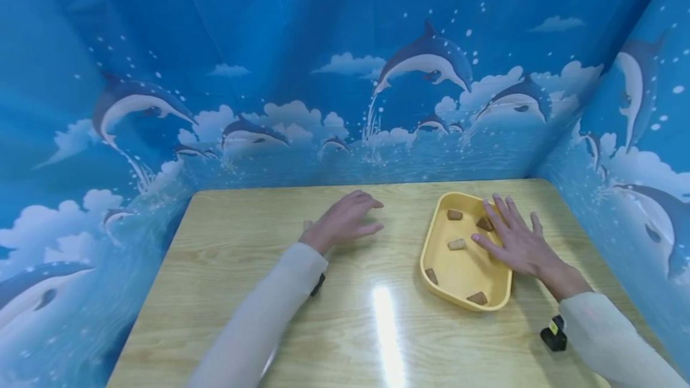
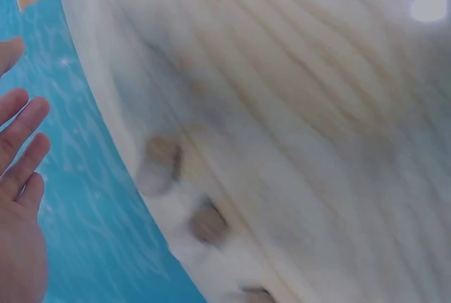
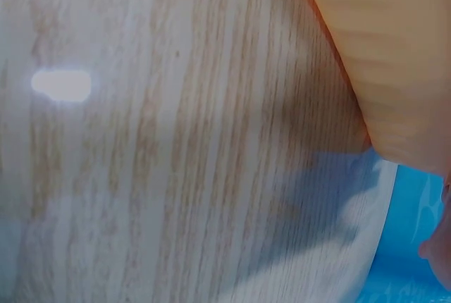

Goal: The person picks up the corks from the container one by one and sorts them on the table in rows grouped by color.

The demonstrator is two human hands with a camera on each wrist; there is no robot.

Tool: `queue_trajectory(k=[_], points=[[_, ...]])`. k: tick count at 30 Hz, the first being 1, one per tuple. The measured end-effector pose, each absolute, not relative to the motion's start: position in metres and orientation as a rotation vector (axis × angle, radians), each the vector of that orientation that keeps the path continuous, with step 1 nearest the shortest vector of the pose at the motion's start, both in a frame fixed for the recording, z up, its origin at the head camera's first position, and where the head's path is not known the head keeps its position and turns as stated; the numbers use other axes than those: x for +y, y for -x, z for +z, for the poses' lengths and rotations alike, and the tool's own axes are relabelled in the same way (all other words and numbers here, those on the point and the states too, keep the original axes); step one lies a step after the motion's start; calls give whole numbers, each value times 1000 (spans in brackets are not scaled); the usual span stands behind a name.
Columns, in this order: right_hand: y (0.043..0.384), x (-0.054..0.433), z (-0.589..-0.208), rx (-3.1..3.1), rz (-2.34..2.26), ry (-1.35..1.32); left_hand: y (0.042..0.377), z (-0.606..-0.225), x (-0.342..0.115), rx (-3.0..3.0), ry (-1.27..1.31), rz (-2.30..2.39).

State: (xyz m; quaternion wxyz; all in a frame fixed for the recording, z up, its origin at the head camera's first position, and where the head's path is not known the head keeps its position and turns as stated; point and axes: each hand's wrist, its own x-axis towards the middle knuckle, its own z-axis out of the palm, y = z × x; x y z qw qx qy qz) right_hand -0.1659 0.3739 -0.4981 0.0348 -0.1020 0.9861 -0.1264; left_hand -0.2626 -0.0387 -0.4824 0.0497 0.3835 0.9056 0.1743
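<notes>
A yellow tray lies on the right half of the table, with several small cork-like pieces inside. One of them, a pale piece, sits near the tray's middle; a darker brown piece lies close to the right hand. The right hand has its fingers spread over the tray's right side; whether it touches the rim cannot be told. Over the table, left of the tray, the left hand is held with fingers loosely extended and nothing in them. A pale piece shows partly behind the left wrist.
Close to the table's edge, the left wrist view shows a few blurred brown pieces in a row. A blue dolphin-print curtain encloses the back and sides of the wooden table. Light glares off the tabletop.
</notes>
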Motion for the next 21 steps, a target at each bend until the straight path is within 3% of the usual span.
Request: queue_trajectory(k=[21], points=[[166, 373, -496, 3016, -386, 292, 252, -470, 62, 2659, -1414, 383]])
